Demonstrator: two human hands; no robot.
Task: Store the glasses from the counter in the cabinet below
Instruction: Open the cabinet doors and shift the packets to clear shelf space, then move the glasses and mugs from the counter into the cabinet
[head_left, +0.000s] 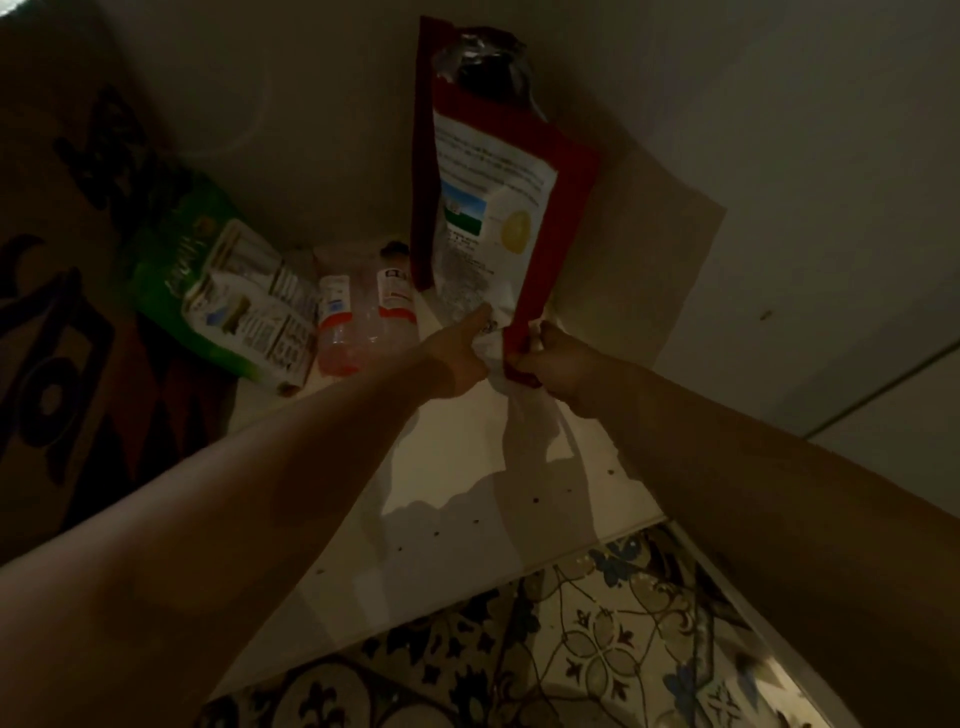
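Both hands (462, 353) (558, 364) grip red package (493, 208).

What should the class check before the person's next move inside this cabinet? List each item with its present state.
1. Right hand has a grip on the tall red-edged packet: ok.
2. Left hand reaches the packet's white lower end: ok.
3. Pink plastic bottles stand apart from the packet: ok.
4. Green printed bag upright: not ok, it leans.
5. Glasses in view: not ok.
6. Free shelf space: cannot tell.
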